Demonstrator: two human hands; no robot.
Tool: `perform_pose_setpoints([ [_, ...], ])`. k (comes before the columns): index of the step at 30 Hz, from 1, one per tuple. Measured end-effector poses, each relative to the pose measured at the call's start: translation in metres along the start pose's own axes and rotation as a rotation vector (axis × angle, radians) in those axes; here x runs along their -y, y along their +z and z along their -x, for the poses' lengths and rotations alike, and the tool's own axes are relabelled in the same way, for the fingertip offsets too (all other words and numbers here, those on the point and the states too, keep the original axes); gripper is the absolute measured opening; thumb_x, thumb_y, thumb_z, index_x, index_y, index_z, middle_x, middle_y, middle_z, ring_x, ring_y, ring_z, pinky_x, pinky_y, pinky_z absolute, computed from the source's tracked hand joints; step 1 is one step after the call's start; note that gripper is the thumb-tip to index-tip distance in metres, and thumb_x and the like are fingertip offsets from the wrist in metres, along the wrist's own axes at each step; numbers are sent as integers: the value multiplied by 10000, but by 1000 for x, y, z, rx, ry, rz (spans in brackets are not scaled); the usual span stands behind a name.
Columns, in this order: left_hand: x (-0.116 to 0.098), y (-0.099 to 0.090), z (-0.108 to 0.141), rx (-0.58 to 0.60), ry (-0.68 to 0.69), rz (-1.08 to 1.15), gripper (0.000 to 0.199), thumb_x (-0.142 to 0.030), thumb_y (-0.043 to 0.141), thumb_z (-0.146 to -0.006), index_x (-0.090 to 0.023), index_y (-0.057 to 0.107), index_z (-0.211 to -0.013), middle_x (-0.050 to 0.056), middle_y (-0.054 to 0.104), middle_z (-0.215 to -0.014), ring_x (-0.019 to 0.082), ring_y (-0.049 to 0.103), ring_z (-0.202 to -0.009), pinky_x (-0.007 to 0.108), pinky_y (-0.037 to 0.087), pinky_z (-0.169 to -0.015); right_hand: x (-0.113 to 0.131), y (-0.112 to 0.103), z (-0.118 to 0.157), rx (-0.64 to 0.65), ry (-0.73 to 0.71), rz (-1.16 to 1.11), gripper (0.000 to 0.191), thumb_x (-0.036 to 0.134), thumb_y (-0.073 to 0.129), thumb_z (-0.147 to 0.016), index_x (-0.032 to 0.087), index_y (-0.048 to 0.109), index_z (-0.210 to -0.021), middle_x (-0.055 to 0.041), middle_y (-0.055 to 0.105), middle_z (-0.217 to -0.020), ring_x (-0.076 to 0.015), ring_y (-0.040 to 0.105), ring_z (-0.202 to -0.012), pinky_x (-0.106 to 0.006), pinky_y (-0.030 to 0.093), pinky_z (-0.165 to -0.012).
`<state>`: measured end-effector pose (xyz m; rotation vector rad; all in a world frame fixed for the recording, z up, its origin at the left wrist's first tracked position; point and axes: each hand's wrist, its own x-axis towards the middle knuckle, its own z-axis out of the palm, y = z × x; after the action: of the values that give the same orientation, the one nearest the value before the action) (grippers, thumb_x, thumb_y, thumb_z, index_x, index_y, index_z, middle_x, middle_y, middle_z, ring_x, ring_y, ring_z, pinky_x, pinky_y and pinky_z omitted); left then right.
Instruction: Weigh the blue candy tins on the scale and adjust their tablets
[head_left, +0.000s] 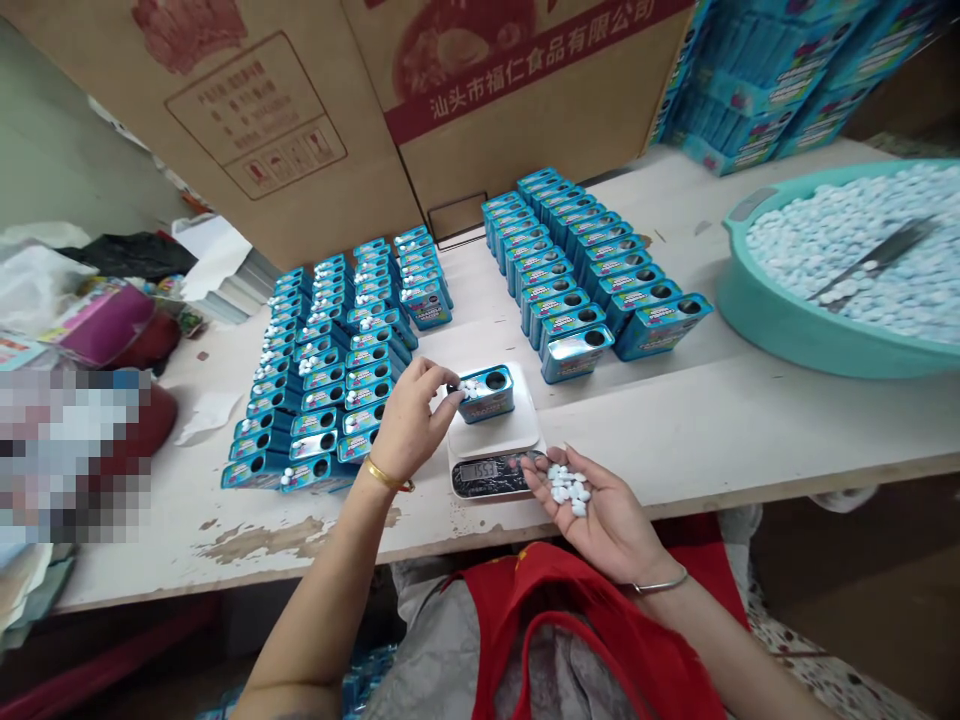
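At the left of the bench, a patch of the view (67, 450) was pixelated and could not be made out. Beside it, rows of blue mint tins (330, 370) were ranked on the chipped white table (255, 540), their small labels too tiny to be read. The left hand (415, 420), a gold bangle (388, 477) at its wrist, was curled nearly closed, and its fingertips (450, 397) were placed against the weighed tin (491, 396). Whether anything was pinched could not be told. That tin was set on a digital kitchen scale (491, 450), with white mints (469, 387) showing at its opening. The display (480, 472) appeared to read about 155, the last digit being hard to make out. The right hand (607, 520) was held open, palm up, with a small heap of white mints (568, 489) cupped in it. Overhead, a cardboard carton (517, 110) was printed with "汕头市福仁食品有限公司". Further rows of tins (577, 260) were lined up to the right, and a teal basin (757, 310) was heaped with mints, a metal scoop (874, 258) lying on them.
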<state>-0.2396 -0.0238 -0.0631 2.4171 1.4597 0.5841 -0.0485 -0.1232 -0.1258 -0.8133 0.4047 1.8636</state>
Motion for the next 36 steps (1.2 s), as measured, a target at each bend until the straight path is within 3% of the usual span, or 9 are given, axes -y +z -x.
perform_pose_setpoints([
  [5,-11,10,-10,14,7,-49,51,-212,538,-854,-188,583,-851,18,561,-856,154,522,-825,297,382,-733,-2,-4,-3,17,21,-3,105,158,583,-823,132,644,-742,-73,696,-791,-194,684,-920,-311,562,-863],
  [12,-19,16,-18,12,2,-100,90,-186,504,-870,-190,580,-822,4,589,-848,152,542,-836,315,338,-732,0,-3,0,-28,18,-24,213,159,489,-880,132,644,-737,-68,690,-755,-176,693,-869,-301,575,-830],
  [16,-13,9,-10,-70,20,-37,118,-273,505,-891,-191,574,-939,35,580,-934,160,539,-884,306,391,-771,3,-3,1,-17,-5,-36,219,158,485,-883,137,643,-732,-59,690,-744,-174,692,-875,-304,572,-835],
  [20,-7,7,-2,-63,75,-38,242,-349,568,-858,-198,558,-1046,51,554,-989,175,528,-928,317,405,-812,5,-4,0,-1,-15,-45,219,152,492,-879,133,645,-724,-61,694,-734,-167,695,-847,-307,565,-850],
  [27,-15,18,-9,-32,76,-5,81,-255,544,-869,-200,601,-849,28,545,-914,160,523,-885,318,392,-796,5,-8,0,22,-2,-67,212,163,509,-870,107,650,-722,-93,700,-753,-199,697,-872,-322,565,-847],
  [36,-11,18,-9,-215,42,84,47,-238,576,-850,-195,592,-840,24,539,-914,164,532,-919,337,419,-851,10,-18,1,14,-8,-79,247,176,476,-890,121,651,-725,-67,704,-746,-182,697,-862,-297,564,-841],
])
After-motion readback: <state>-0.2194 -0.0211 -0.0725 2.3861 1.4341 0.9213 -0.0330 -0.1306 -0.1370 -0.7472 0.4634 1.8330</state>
